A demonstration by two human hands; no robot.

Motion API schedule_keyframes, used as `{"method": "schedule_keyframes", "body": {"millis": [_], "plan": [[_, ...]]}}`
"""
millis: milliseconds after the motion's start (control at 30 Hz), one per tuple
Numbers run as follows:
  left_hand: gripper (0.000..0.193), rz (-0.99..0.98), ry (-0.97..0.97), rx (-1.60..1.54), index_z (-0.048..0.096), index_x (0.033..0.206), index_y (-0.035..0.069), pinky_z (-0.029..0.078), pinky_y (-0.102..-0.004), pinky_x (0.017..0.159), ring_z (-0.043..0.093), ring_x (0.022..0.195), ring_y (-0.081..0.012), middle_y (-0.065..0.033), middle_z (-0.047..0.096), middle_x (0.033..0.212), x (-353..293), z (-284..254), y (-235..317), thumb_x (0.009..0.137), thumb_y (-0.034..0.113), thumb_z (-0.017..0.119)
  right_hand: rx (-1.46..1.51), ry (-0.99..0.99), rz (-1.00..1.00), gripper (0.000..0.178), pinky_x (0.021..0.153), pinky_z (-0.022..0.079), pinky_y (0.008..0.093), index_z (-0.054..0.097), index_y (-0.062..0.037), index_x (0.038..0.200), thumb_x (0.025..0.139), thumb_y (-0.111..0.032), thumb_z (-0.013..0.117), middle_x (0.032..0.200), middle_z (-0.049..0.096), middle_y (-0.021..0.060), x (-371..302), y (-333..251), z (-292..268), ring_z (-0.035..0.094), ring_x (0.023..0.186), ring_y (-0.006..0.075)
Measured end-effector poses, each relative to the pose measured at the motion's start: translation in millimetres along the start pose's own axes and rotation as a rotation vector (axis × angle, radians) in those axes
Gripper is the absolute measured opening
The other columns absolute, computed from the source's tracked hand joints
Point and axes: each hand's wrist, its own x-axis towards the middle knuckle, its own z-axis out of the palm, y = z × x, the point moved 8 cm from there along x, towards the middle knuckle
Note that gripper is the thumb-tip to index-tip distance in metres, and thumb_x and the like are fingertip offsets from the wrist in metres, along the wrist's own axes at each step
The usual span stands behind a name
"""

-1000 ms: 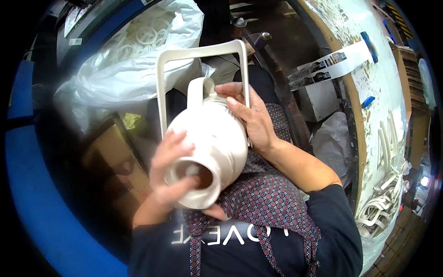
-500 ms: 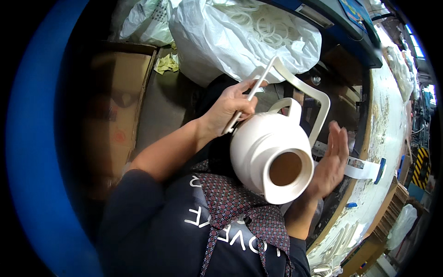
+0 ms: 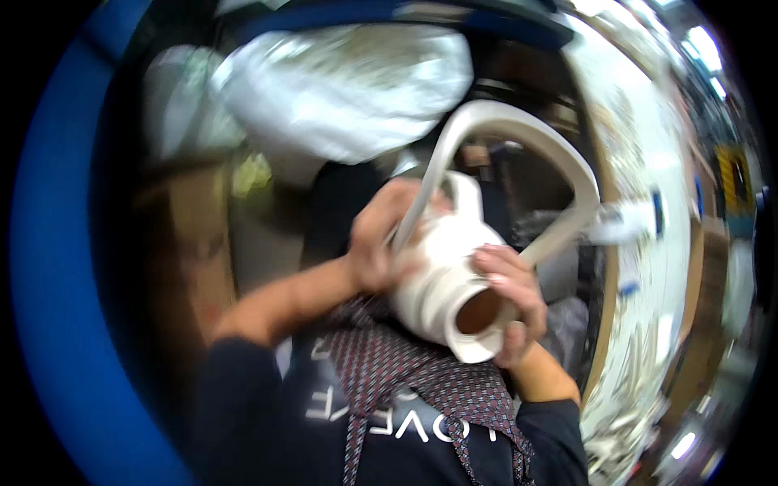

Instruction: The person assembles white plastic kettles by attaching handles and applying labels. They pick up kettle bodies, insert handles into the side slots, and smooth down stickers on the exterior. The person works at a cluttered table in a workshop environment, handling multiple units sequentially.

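A cream plastic jug body (image 3: pixel 438 251), with a round open mouth and a pouring lip, is tilted toward me in front of my apron. Its small fixed handle (image 3: pixel 466 194) stands up behind. A large arched carrying handle (image 3: pixel 519 117) spans the body, its arms reaching down on both sides. My left hand (image 3: pixel 385 235), blurred, is closed round the left arm of this arch and lies against the jug's side. Curled over the right side of the neck, my right hand (image 3: pixel 515 292) grips the jug with its thumb near the rim. Where the arch's ends meet the body is hidden.
A white woven sack (image 3: pixel 324 97) of pale plastic rings stands beyond my knees. Cardboard boxes (image 3: pixel 190 251) are at the left. Along the right runs a worn pale workbench (image 3: pixel 640 308) with a white tape strip (image 3: pixel 620 223) and pale handle parts near its front.
My right hand, open beside the jug before, now grips its neck. The arched handle appears spread wider over the body. The view has swung, blurring the surroundings.
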Motion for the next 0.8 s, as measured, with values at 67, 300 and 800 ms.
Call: {"method": "schedule_keyframes", "body": {"millis": [67,300,800], "plan": [[0.042,0.535,-0.025,0.228,0.061,0.099,-0.002,0.052,-0.0406,0.086,0.065,0.094,-0.0354,-0.0200,0.066,0.103,-4,3,40,0.085,0.038,0.064,-0.248,0.117,-0.107,0.034,0.096,0.046,0.0478,0.058,0.0005,0.117,0.092,-0.020,0.049,0.126,0.057,0.0264,-6,-15,-12,0.058,0.111,0.0408],[0.031,-0.081,-0.585,-0.327,0.063,0.113,0.000,0.053,-0.0357,0.085,0.066,0.094,-0.0233,-0.0152,0.068,0.097,79,-67,30,0.101,0.023,0.046,-0.239,0.504,-0.051,0.050,0.105,0.039,0.0428,0.061,-0.0032,0.112,0.078,-0.036,0.076,0.117,0.063,0.0144,5,-19,-47,0.056,0.115,0.0313],[0.019,-0.843,-0.673,-0.159,0.069,0.098,-0.007,0.051,-0.0338,0.090,0.067,0.097,-0.0237,-0.0170,0.068,0.110,-29,96,-148,0.088,0.009,0.066,0.092,1.357,-0.014,0.025,0.050,0.034,0.0204,0.054,-0.0154,0.072,0.088,-0.020,0.072,0.064,0.052,-0.0041,-157,-26,-362,0.044,0.055,0.0053]]}}
